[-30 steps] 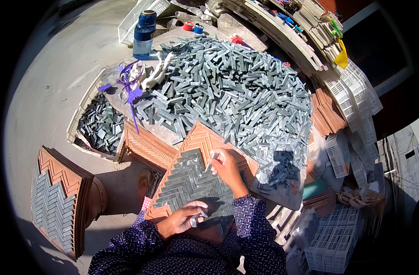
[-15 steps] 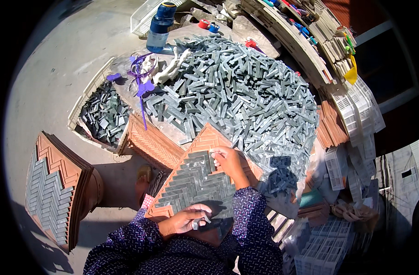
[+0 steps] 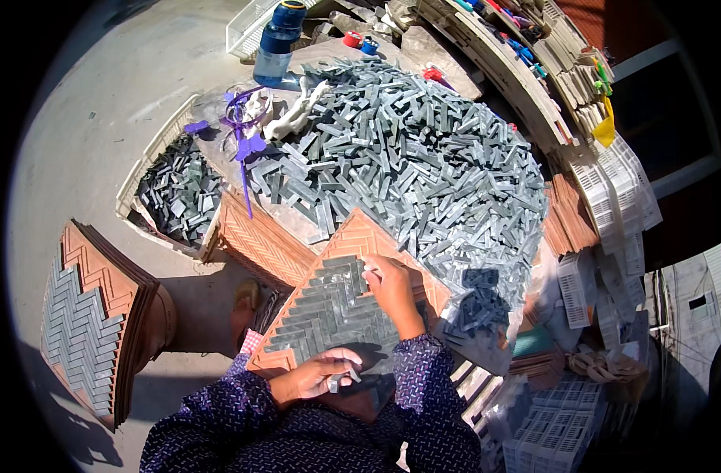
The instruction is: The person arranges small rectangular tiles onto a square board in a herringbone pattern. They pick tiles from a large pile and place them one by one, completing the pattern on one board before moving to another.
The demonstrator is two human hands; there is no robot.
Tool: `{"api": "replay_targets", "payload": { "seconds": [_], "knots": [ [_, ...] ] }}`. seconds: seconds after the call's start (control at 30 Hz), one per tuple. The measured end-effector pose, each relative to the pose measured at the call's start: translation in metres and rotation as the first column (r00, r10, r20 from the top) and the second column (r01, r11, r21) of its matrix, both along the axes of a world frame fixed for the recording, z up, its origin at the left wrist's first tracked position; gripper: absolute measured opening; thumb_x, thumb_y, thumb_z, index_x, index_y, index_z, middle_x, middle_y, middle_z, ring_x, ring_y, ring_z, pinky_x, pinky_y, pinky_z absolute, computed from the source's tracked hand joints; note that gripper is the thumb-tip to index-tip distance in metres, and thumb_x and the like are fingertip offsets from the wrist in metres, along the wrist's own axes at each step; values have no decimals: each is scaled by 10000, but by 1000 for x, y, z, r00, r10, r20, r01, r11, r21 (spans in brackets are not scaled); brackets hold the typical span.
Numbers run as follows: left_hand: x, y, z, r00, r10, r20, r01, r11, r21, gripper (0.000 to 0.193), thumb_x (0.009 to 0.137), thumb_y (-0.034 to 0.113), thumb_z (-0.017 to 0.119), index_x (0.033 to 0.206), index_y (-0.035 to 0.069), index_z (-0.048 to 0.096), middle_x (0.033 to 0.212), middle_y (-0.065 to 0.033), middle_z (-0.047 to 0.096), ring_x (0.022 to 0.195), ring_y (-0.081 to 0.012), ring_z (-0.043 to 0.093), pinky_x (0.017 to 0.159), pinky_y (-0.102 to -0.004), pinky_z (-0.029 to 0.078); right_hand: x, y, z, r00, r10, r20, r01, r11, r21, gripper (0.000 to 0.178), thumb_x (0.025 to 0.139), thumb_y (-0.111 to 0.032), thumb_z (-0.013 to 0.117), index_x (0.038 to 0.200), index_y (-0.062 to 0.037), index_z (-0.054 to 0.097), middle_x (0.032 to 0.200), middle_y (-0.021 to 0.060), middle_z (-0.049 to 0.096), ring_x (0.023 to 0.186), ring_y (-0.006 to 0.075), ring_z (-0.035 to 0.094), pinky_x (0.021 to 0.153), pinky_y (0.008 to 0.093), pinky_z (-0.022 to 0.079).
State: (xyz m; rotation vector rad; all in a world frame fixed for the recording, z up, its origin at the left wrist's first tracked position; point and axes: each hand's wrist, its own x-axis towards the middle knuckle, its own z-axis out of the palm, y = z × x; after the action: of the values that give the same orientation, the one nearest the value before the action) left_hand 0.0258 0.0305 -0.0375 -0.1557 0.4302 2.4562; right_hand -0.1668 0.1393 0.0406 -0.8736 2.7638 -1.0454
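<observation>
An orange herringbone mould tray (image 3: 360, 229) lies tilted before me, mostly filled with grey stone strips (image 3: 313, 315) in a zigzag pattern. My right hand (image 3: 392, 292) is closed, its fingertips down on a strip at the upper edge of the laid pattern. The fingers partly hide that strip. My left hand (image 3: 317, 374) rests at the tray's lower part, closed around a few short grey stone pieces (image 3: 343, 380). Beyond the tray spreads a large heap of loose grey strips (image 3: 408, 150).
At left stands a stack of orange trays (image 3: 84, 315), the top one partly filled. A crate (image 3: 179, 189) holds darker strips. Near the heap are a blue bottle (image 3: 277, 47), a purple ribbon-like item (image 3: 246, 150) and white gloves (image 3: 297, 114). White plastic baskets (image 3: 557, 418) stand at right.
My right hand stays at the pattern's upper edge, its wrist shifted slightly down and left. The left hand keeps its pieces, almost unmoved. The view has shifted a little.
</observation>
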Motion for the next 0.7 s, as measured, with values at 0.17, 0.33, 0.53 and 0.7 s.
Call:
{"api": "replay_targets", "payload": {
  "seconds": [0.17, 0.33, 0.53, 0.7],
  "knots": [
    [0, 0, 0, 1000, -10, -5, 10, 1000, 11, 200, 916, 86, 558, 1107, 26, 563, 1014, -33, 596, 889, -95, 598, 768, -238, 520, 7, -11, 3, 982, 140, -127, -136, 990, 36, 260, 762, 30, 638, 1014, -33, 622, 964, 136, 615, 860, 325, 606, 729, 351, 488],
    [2, -1, 0, 1000, 10, -24, -10, 1000, 2, 223, 908, 111, 572, 1118, 39, 559, 1016, -30, 598, 920, -105, 586, 771, -257, 507, 8, -6, 2, 986, 151, -76, -149, 988, 36, 227, 763, 27, 640, 984, -23, 620, 971, 141, 615, 855, 314, 610, 718, 353, 486],
    [2, -1, 4, 1000, -1, 0, 1, 1000, -1, 220, 908, 108, 570, 1117, 42, 558, 1023, -27, 595, 926, -104, 583, 785, -260, 509, 17, 12, -3, 999, 41, 22, -42, 998, 44, 198, 745, -3, 664, 937, -21, 616, 880, 152, 627, 780, 352, 611, 672, 387, 484],
    [1, 1, 4, 1000, -12, -11, 12, 1000, 11, 218, 907, 105, 569, 1115, 43, 557, 1028, -28, 594, 933, -102, 580, 780, -260, 508, 23, 6, -8, 996, -29, -88, 30, 999, 12, 225, 736, 16, 663, 953, -15, 615, 887, 160, 628, 794, 360, 609, 683, 390, 485]
  ]
}}
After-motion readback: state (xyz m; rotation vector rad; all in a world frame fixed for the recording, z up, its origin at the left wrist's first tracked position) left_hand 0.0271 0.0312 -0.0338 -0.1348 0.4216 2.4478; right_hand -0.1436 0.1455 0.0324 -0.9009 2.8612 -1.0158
